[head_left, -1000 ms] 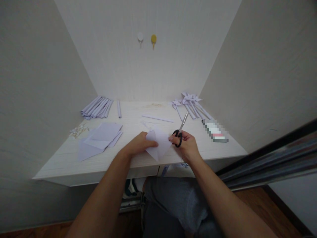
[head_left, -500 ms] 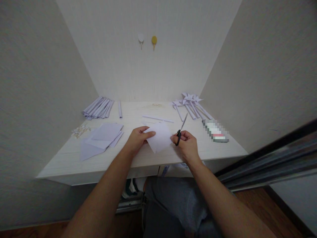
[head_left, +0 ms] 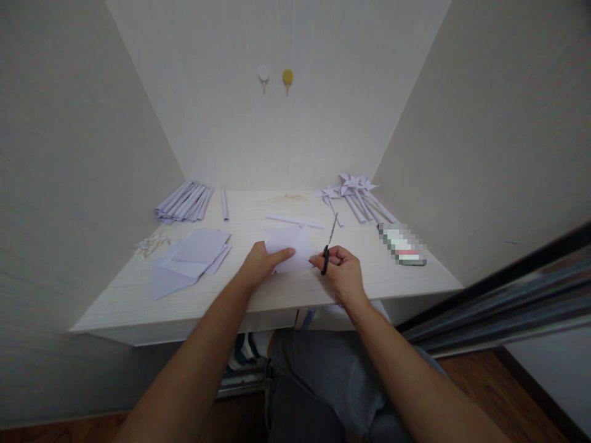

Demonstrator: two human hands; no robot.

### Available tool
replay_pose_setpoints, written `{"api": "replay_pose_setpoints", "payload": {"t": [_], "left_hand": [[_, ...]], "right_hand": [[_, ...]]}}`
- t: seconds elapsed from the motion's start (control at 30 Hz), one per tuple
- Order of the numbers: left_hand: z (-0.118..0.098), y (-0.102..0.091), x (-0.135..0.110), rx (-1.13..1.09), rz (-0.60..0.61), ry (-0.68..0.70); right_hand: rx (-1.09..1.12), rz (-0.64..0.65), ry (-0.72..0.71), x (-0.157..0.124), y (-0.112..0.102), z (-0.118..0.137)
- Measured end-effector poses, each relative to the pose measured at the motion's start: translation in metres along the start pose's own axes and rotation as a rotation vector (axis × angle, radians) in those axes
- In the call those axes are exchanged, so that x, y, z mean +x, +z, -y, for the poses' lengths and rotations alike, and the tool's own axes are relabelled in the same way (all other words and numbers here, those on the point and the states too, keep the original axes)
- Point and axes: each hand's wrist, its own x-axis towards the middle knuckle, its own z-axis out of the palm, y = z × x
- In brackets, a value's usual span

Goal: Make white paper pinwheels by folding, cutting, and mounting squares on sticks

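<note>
A white sheet of paper [head_left: 290, 246] lies on the pale wooden desk [head_left: 277, 289] in front of me. My left hand [head_left: 261, 264] presses its fingers down on the sheet's near left part. My right hand [head_left: 341, 274] is closed round the black handles of a pair of scissors [head_left: 329, 243], whose blades point up and away, just right of the sheet.
A stack of paper sheets [head_left: 189, 258] lies at the left, with rolled paper sticks [head_left: 182, 202] behind it and small scraps [head_left: 150, 244] beside it. Paper pinwheels [head_left: 353, 194] lie at the back right, a blurred flat item [head_left: 401, 245] at the right. A loose stick [head_left: 293, 220] lies mid-desk.
The paper has gone from held up and tilted to lying nearly flat on the desk under my left hand. The scissors have swung more upright and shifted slightly left.
</note>
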Motion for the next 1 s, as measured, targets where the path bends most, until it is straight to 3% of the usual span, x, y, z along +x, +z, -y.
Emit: {"api": "replay_pose_setpoints", "payload": {"t": [0.3,0.47,0.73,1.0], "left_hand": [[0.000,-0.001,0.006,-0.220,-0.221,0.073],[-0.004,0.000,0.006,-0.375,-0.264,0.090],[-0.009,-0.001,0.005,-0.447,-0.279,0.091],[-0.009,0.000,0.004,-0.433,-0.290,0.070]], "right_hand": [[-0.150,0.268,0.106,0.004,-0.012,0.017],[-0.279,0.417,0.144,0.004,-0.021,0.025],[-0.428,0.530,0.149,0.004,-0.024,0.025],[-0.485,0.557,0.112,0.002,-0.023,0.022]]}}
